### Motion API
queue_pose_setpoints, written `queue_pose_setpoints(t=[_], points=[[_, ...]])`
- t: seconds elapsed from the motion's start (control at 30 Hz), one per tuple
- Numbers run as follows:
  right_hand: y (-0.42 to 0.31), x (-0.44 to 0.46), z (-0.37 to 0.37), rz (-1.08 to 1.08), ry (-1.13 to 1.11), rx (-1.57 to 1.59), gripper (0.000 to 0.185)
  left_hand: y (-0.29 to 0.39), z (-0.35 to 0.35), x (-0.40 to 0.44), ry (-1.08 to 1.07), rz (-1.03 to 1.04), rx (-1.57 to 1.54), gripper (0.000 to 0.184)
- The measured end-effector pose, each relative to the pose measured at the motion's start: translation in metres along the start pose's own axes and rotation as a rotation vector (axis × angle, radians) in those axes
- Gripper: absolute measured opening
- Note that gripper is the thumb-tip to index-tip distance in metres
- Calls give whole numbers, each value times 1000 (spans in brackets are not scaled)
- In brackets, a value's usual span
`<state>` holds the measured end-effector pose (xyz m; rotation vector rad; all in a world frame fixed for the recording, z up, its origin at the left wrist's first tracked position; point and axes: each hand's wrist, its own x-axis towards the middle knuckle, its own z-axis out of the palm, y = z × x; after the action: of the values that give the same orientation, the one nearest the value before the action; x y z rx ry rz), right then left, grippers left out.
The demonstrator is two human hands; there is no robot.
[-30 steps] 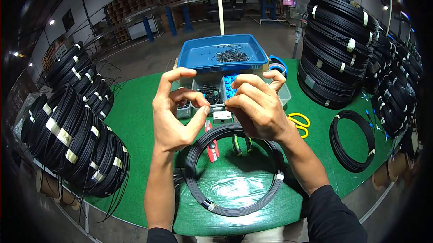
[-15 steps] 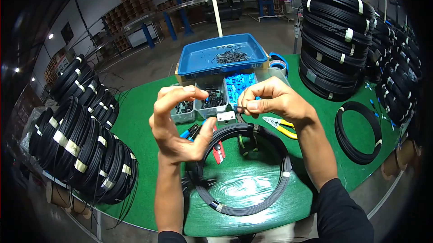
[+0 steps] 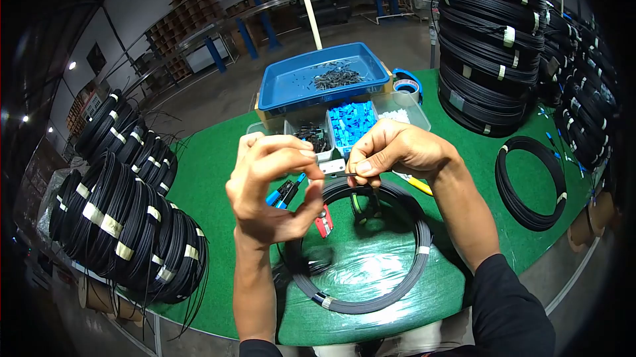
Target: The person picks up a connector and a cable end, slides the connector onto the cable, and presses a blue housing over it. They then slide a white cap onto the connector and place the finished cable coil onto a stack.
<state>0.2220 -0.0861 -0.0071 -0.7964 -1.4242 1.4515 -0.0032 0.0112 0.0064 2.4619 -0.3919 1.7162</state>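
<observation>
right hand: the thumb and index finger of the right hand (image 3: pixel 404 155) pinch a thin dark piece (image 3: pixel 343 175), the other fingers curled in below.
thin dark piece: held in the air above the far rim of the near coil, sticking out of the right fingertips toward the left hand.
left hand: the left hand (image 3: pixel 268 191) is raised with fingers bent and thumb curled up toward them; whether its fingertips grip or touch the piece, i cannot tell.
near coil: a black cable coil (image 3: pixel 361 306) lies flat on the green surface (image 3: pixel 218 138) under both hands, bound with pale bands.
tools: a red tool (image 3: pixel 324 223) and a green-and-black tool (image 3: pixel 358 204) lie by the far part of the coil; a blue-and-black tool (image 3: pixel 286 191) lies just beside the left hand; a yellow-handled tool (image 3: pixel 421 186) is partly hidden behind the right.
white block: a small white block (image 3: pixel 331 166) stands beyond the coil, between the hands.
bins: clear bins hold black parts (image 3: pixel 309 133), blue parts (image 3: pixel 351 123) and white parts (image 3: pixel 395 116).
blue tray: the blue tray (image 3: pixel 265 92), behind the bins, carries dark scraps (image 3: pixel 338 79).
tape: a blue roll (image 3: pixel 407 85) sits right of the tray.
sides: banded coils (image 3: pixel 132 231) are heaped at left; a tall coil stack (image 3: pixel 487 52) and a single flat coil (image 3: pixel 501 185) at right.
</observation>
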Motion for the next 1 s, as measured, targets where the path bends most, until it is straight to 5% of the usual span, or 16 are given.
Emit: queue_pose_setpoints(t=[0.13, 0.3, 1.0], points=[[-5, -3, -1, 21, 29, -18, 16, -4, -10, -9, 71, -137, -214, 58], [-5, -2, 3, 28, 35, -24, 15, -4, 0, -3, -23, -12, -98, 61], [0, 2, 3, 16, 41, -34, 13, -7, -3, -8, -157, -90, -79, 63]])
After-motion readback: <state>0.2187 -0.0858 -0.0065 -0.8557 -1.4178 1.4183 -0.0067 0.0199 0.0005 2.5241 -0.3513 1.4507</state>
